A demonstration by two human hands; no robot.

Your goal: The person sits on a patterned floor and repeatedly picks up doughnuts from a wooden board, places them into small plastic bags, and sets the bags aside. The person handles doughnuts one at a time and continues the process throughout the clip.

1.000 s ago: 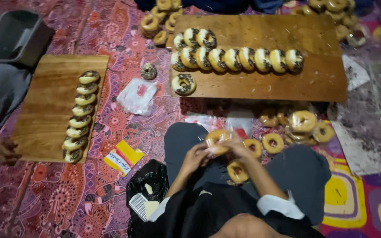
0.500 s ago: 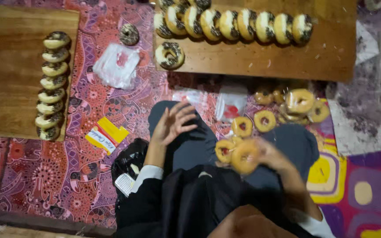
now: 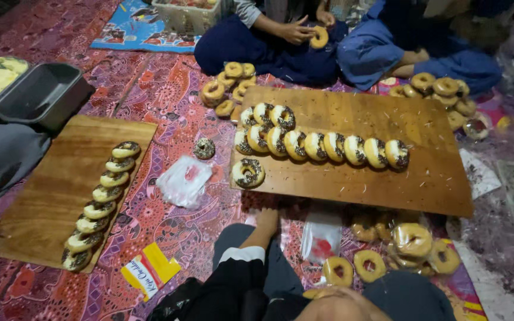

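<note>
Left hand reaches flat toward 12 o'clock at the board edge, holding nothing, right hand's out of view so can't tell, ten-ish sprinkled donuts are lined up, plain donuts at 3 o'clock remain.

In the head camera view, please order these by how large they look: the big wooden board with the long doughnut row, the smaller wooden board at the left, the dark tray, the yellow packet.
1. Big wooden board
2. Smaller wooden board
3. Dark tray
4. Yellow packet

The packet lies nearest the camera, yet looks clearly smallest.
</note>
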